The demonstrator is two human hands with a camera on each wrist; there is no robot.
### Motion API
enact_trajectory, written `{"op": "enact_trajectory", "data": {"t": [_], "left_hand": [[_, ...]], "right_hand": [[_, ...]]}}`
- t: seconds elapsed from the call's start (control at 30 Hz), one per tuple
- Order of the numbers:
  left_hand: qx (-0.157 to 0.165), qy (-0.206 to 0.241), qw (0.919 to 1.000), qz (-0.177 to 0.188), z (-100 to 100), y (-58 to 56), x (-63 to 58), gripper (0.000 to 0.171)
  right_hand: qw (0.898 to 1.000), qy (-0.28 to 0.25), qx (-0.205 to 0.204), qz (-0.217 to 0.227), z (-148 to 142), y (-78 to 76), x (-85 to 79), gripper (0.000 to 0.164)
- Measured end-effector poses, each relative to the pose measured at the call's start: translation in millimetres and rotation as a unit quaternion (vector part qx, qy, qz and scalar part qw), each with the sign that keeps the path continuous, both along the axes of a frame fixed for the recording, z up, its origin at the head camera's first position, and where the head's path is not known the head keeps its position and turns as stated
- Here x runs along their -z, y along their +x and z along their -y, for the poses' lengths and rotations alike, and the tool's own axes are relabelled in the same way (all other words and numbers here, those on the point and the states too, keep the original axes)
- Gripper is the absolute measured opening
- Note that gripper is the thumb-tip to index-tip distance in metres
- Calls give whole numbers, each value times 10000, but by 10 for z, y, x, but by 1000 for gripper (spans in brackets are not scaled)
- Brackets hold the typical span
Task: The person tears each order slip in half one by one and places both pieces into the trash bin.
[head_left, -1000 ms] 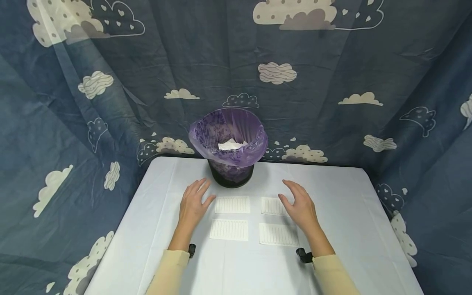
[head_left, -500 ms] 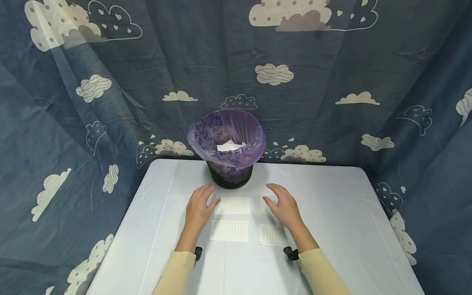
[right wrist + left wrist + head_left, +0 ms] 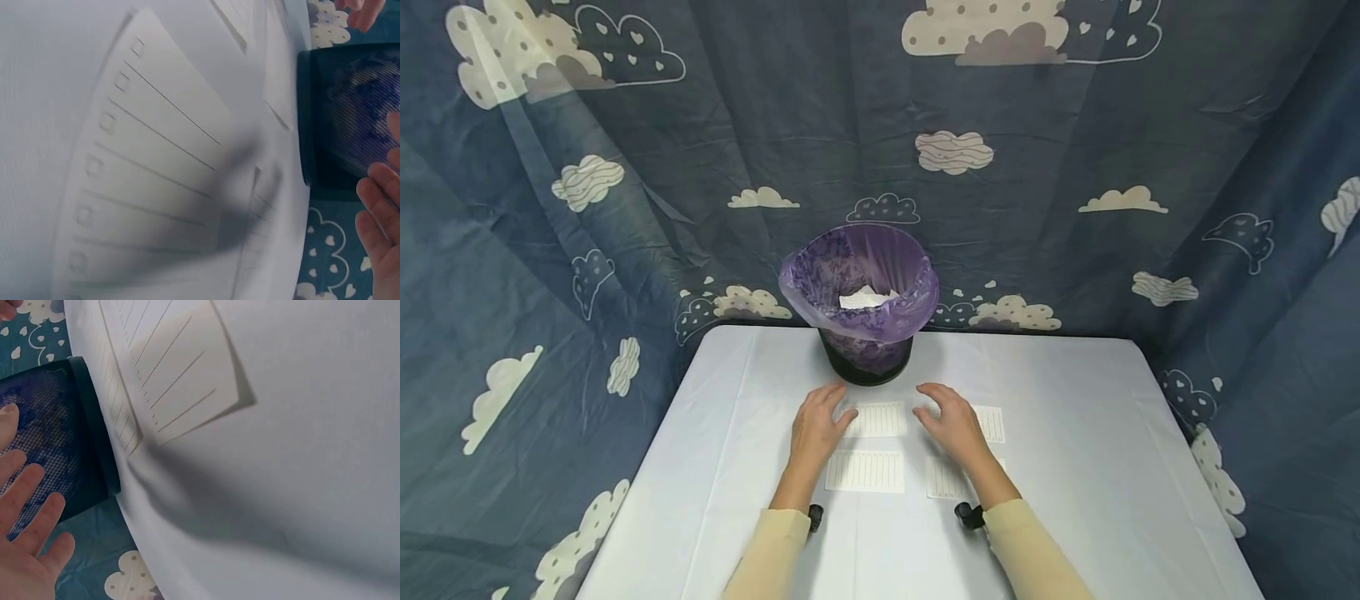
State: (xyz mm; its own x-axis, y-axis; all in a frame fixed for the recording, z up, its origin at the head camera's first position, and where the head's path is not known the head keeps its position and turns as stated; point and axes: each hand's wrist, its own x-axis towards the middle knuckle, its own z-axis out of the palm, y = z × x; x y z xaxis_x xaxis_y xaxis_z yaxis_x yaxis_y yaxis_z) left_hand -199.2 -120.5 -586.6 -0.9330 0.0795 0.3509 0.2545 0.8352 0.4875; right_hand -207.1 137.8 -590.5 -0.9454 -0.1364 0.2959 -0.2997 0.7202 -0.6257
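Observation:
Several small white lined paper sheets lie on the table in two rows: a far left sheet (image 3: 882, 419), a near left sheet (image 3: 865, 472), a far right sheet (image 3: 991, 423) and a near right sheet (image 3: 944, 478). My left hand (image 3: 815, 427) hovers at the left edge of the far left sheet, fingers loosely bent and holding nothing. Over the far right sheet, covering its left part, is my right hand (image 3: 952, 427), likewise holding nothing. Its forearm hides part of the near right sheet. Checkboxes line the edge of a sheet (image 3: 156, 125) in the right wrist view.
A dark mesh waste bin (image 3: 868, 367) with a purple liner bag (image 3: 917, 304) stands at the table's back, just beyond my hands. White crumpled paper (image 3: 867, 297) lies inside. Behind the white table (image 3: 1075, 467) hangs a blue cloud-patterned curtain (image 3: 1037, 125).
Both hands have moved inward toward each other and slightly nearer to me, the right one farther. More of the far right sheet's right part shows. The sheets and bin stay in place.

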Motion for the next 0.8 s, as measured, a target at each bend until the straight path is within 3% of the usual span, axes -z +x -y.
{"op": "enact_trajectory", "data": {"t": [0.2, 0.4, 0.8], "left_hand": [[8, -113, 9997, 235, -76, 9, 34, 46], [32, -296, 9991, 294, -172, -11, 110, 44], [-33, -463, 9976, 519, -295, -78, 205, 41]], "right_hand": [[9996, 32, -65, 265, 102, 9, 79, 39], [9997, 65, -190, 141, 225, -18, 162, 36], [9982, 245, -305, 450, 450, -95, 274, 33]]}}
